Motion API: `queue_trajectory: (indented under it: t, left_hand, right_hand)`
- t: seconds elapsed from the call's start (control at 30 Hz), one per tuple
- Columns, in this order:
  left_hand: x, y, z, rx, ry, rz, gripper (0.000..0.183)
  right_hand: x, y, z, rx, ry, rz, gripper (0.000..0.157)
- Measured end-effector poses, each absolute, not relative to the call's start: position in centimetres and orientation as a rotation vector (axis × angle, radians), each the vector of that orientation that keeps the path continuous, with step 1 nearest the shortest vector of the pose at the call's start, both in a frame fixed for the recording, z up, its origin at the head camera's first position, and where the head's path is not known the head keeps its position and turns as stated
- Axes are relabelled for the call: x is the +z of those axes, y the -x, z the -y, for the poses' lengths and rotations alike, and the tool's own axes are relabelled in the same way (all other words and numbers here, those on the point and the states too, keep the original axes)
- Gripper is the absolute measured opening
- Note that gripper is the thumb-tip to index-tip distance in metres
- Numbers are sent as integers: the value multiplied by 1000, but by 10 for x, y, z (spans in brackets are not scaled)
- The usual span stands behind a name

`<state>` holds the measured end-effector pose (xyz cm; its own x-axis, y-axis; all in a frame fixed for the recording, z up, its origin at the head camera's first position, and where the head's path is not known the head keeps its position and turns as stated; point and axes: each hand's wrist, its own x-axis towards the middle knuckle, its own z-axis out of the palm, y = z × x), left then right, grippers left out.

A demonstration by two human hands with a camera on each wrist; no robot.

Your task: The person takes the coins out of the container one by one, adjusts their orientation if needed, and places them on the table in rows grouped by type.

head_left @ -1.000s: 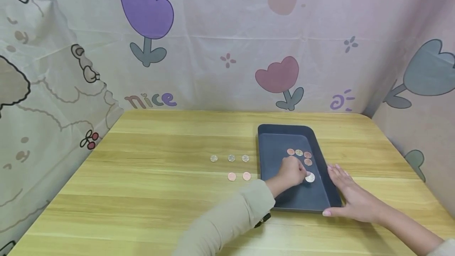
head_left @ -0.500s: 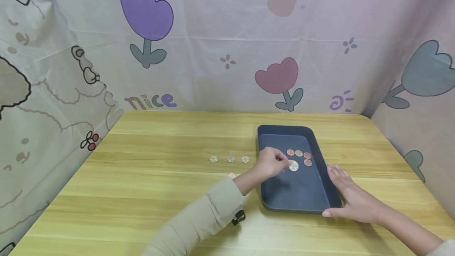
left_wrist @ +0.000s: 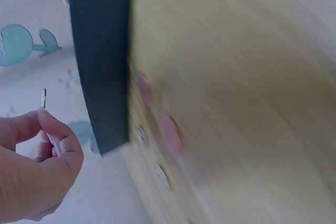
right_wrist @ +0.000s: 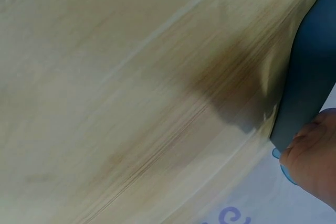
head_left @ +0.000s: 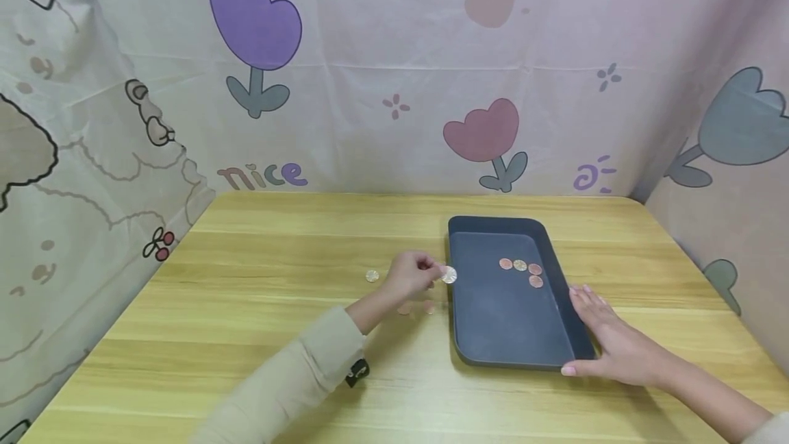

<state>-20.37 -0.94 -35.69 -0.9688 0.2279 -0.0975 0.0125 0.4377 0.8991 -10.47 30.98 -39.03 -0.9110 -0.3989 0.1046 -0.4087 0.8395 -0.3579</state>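
My left hand [head_left: 409, 275] pinches a large silver coin [head_left: 449, 275] between thumb and fingertips, over the left rim of a dark baking tray [head_left: 505, 327]. Edge-on, the same coin [left_wrist: 43, 98] shows in the left wrist view. Straight fingers of my right hand [head_left: 616, 348] rest along the tray's right wall, the thumb by its front corner. Inside the tray lie several small coins, such as a copper coin [head_left: 505, 264] and a pale gold coin [head_left: 520, 266]. On the table are a silver coin [head_left: 372, 276] and two copper coins [head_left: 404, 308]; my left hand hides others in the head view.
The wooden table [head_left: 246, 293] extends left of the tray. A patterned cloth [head_left: 370, 33] hangs behind it and along both sides. A small black object [head_left: 357, 372] sits beneath the left sleeve.
My left hand has picked the large silver coin up from the tray floor and carried it left to the tray's left rim. My right hand has stayed against the tray.
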Motion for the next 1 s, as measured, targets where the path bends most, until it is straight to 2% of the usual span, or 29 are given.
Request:
queue_trajectory:
  t: [0.7, 1.0]
  left_hand:
    - [-380, 223, 123, 1372, -3, -2681, 19]
    - [-390, 234, 150, 1192, 144, -2741, 20]
  right_hand:
    - [-389, 105, -310, 578, -674, 2977, 115]
    - [-387, 105, -309, 585, -676, 2991, 114]
